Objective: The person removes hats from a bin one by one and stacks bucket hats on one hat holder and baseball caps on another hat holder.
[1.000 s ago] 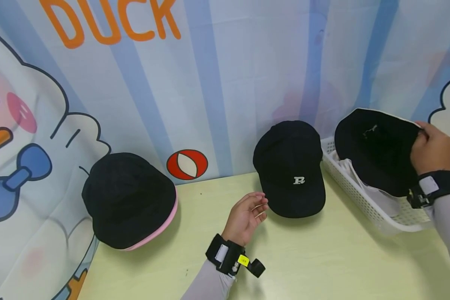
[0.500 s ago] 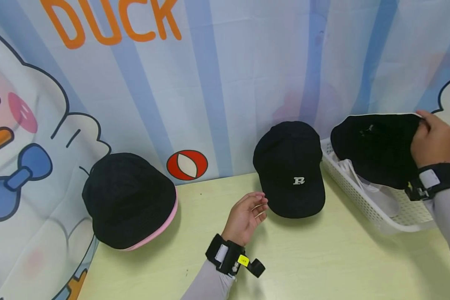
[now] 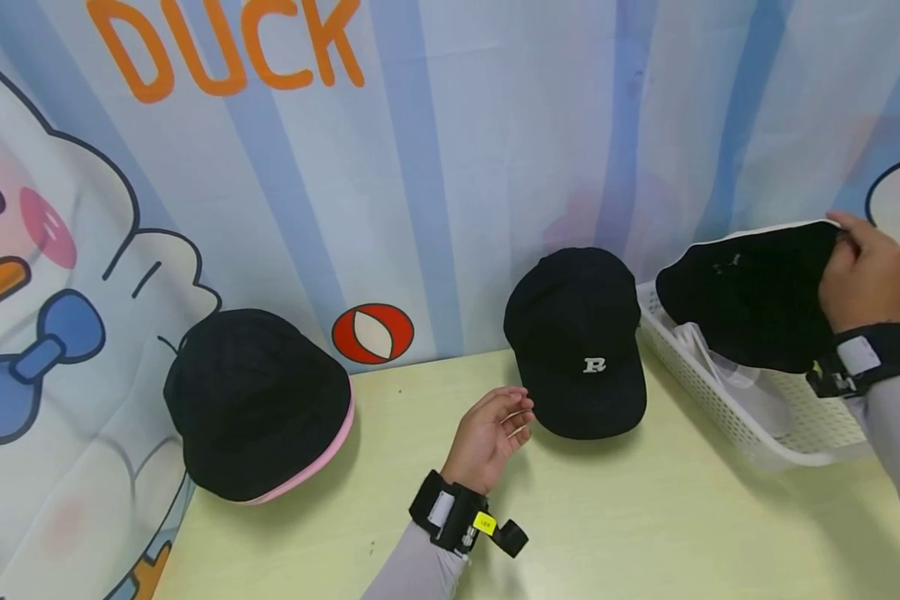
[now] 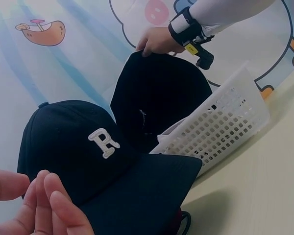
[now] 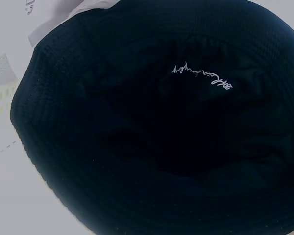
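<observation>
The right hand [image 3: 866,279] holds a black bucket hat [image 3: 750,292] up in the air, just above the white basket [image 3: 727,408] at the right side of the counter [image 3: 645,517]. Its grip is closed on the hat: the fingers pinch the brim at the top edge, and the rest of the hat hangs down from there. From the right wrist view the hat [image 5: 157,127] fills almost the whole picture, with a small white line of writing [image 5: 202,77] stitched on it. The hat looks soft and floppy, so it will likely bend and fold when it is moved. It seems light, easy to lift with a few fingers. The cloth does not look slippery, and it should not break if it drops. The brim looks like the best place to hold it, because the edge is a bit thicker and gives the fingers something to pinch. The left hand [image 3: 491,433] rests on the counter with its palm up and its fingers loose, and its grip is open and holds nothing. It lies just beside the peak of a black cap with a white R [image 3: 577,342], which leans on the cloth wall behind it. A black hat with a pink edge [image 3: 258,404] sits well apart, at the left end of the counter.
</observation>
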`<action>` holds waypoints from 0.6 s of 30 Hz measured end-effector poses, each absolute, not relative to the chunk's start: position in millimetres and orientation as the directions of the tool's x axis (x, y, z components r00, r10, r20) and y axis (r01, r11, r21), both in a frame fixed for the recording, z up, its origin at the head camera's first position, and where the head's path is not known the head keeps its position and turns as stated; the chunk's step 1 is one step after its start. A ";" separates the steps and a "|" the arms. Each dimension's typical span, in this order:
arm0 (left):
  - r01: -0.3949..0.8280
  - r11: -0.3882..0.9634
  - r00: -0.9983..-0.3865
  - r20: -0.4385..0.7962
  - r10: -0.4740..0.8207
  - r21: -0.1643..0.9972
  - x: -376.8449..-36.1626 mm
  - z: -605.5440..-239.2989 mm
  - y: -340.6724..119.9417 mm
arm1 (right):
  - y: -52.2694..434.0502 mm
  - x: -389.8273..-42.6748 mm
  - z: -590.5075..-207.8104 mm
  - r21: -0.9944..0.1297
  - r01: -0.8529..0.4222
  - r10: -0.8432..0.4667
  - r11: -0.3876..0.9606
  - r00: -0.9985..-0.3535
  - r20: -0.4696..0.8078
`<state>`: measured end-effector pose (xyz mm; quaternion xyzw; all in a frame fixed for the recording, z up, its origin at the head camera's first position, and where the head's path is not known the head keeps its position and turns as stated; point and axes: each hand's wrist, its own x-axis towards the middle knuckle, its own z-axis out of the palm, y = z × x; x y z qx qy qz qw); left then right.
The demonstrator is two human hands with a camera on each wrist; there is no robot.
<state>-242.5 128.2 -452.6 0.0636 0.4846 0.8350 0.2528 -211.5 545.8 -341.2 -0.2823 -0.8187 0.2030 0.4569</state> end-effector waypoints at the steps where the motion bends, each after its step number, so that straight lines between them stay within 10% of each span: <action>1: -0.360 -0.403 -0.864 -0.138 0.484 0.842 -242.6 -452.8 128.1 | 544.9 -211.6 -339.7 -0.591 0.275 0.647 0.759 -0.422 0.635; 18: -0.356 -0.401 -0.867 -0.139 0.478 0.844 -243.7 -451.3 130.0 | 543.1 -207.8 -311.5 -0.647 0.261 0.694 0.716 -0.366 0.620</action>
